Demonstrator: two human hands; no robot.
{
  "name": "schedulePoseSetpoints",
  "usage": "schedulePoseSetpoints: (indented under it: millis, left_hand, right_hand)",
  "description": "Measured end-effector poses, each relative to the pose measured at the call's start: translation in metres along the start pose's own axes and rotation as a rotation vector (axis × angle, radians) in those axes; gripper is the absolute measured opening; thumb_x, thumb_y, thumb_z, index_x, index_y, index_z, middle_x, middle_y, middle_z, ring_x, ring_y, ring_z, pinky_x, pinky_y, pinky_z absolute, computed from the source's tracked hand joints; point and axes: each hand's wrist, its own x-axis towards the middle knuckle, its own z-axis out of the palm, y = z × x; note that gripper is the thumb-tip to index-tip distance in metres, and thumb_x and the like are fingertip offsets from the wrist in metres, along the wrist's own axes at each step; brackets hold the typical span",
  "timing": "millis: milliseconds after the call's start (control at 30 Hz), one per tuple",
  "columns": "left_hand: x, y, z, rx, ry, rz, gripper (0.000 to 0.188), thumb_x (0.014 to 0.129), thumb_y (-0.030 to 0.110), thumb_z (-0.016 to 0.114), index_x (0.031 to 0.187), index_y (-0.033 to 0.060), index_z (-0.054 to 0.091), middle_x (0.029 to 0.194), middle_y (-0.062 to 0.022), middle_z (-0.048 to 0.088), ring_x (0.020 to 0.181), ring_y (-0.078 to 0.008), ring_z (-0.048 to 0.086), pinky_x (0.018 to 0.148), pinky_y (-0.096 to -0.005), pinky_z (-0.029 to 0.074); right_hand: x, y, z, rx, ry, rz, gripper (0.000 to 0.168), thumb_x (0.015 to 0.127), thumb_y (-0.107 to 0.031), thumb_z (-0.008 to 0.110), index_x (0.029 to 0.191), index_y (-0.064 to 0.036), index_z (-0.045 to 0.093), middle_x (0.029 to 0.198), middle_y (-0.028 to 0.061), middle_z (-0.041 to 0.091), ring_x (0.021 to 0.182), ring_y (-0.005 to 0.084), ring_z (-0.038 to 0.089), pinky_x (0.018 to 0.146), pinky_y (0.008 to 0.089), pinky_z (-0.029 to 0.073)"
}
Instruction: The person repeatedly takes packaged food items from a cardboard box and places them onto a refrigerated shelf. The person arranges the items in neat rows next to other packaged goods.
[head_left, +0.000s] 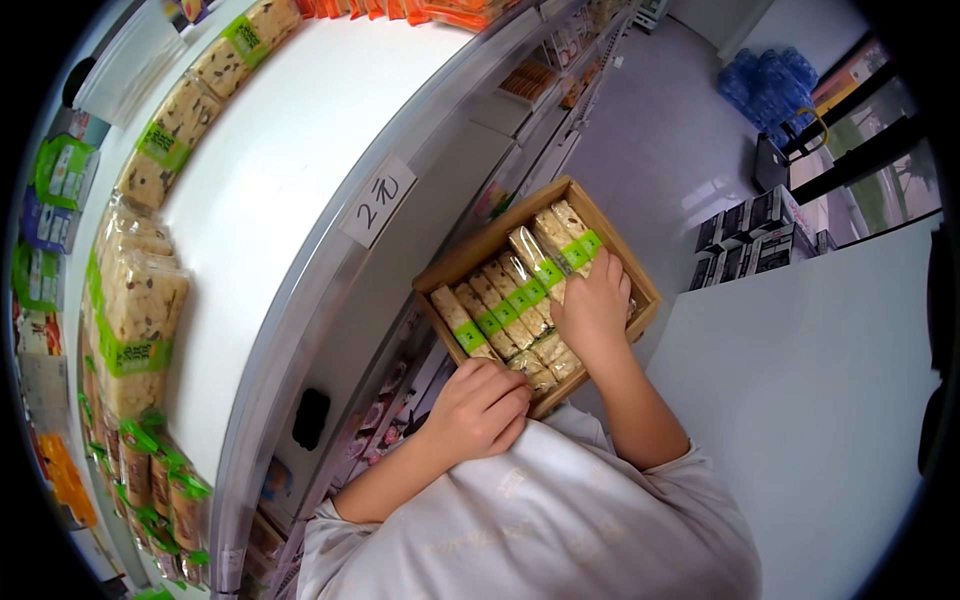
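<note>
A brown cardboard box (491, 264) lies tilted in front of my body, holding several wrapped puffed-grain bars (517, 296) with green bands, lined up in a row. My left hand (484, 409) is on the box's near left corner, fingers curled over the rim. Inside the right part of the box, my right hand (596, 307) reaches down onto the bars. Its thumb lies beside a shiny-wrapped bar (534, 251) that sits higher than its neighbours. My palm hides where the fingers meet the wrappers, so a firm grasp cannot be made out.
Left of me is a white shelf (300, 97) with a handwritten price tag (377, 201) on its edge. Similar bars (142, 300) stand along its back, with green-topped packets (161, 495) nearer. Bundled blue water bottles (769, 90) and stacked cartons (750, 232) stand by the glass door.
</note>
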Motion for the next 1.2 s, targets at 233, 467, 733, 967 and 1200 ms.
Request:
schedulePoseSetpoints:
  millis: [233, 467, 733, 967, 1200]
  left_hand:
    - [-0.008, -0.003, -0.001, 0.034, -0.029, -0.177, 0.046, 0.078, 0.004, 0.08, 0.122, -0.0021, 0.069, 0.133, -0.0215, 0.069, 0.115, -0.0388, 0.07, 0.099, -0.0487, 0.055]
    - [-0.015, -0.012, 0.015, 0.017, 0.327, -0.169, 0.083, 0.081, 0.004, 0.085, 0.154, -0.0043, 0.048, 0.156, -0.0349, 0.051, 0.143, -0.055, 0.053, 0.121, -0.0561, 0.043]
    - [-0.035, -0.002, -0.029, -0.388, 0.546, -0.566, 0.051, 0.086, -0.004, 0.082, 0.134, -0.0023, 0.065, 0.126, -0.0198, 0.076, 0.113, -0.0233, 0.076, 0.097, -0.0359, 0.06]
    - [-0.039, 0.02, -0.086, -0.229, 0.339, -0.13, 0.047, 0.084, 0.0, 0.083, 0.127, -0.007, 0.065, 0.12, -0.0274, 0.075, 0.109, -0.0431, 0.077, 0.093, -0.0462, 0.063]
    - [-0.068, 0.073, -0.156, 0.547, 0.552, 0.026, 0.037, 0.096, 0.01, 0.069, 0.13, -0.0014, 0.061, 0.124, -0.0253, 0.069, 0.108, -0.0429, 0.073, 0.089, -0.0558, 0.062]
  right_hand:
    - [-0.021, -0.006, -0.024, 0.491, 0.131, -0.06, 0.023, 0.08, -0.014, 0.083, 0.09, 0.004, 0.073, 0.142, 0.0279, 0.064, 0.13, 0.0427, 0.06, 0.113, 0.0518, 0.046]
    - [-0.065, -0.052, -0.055, 0.971, -0.134, -0.311, 0.034, 0.085, -0.014, 0.082, 0.108, 0.004, 0.067, 0.138, 0.0297, 0.063, 0.122, 0.0447, 0.067, 0.104, 0.0476, 0.054]
    - [-0.053, -0.06, -0.07, 0.701, 0.174, -0.681, 0.038, 0.08, -0.006, 0.084, 0.117, -0.001, 0.072, 0.126, 0.0173, 0.071, 0.115, 0.0401, 0.068, 0.099, 0.0477, 0.056]
    - [-0.029, -0.099, -0.125, 0.409, 0.061, -1.09, 0.032, 0.082, -0.011, 0.073, 0.114, -0.007, 0.074, 0.113, 0.0094, 0.072, 0.103, 0.0281, 0.07, 0.085, 0.0416, 0.056]
    - [0.012, -0.13, -0.189, 0.323, 0.38, -1.272, 0.036, 0.078, -0.011, 0.078, 0.114, -0.005, 0.074, 0.101, 0.0079, 0.071, 0.086, 0.0282, 0.072, 0.069, 0.0386, 0.055]
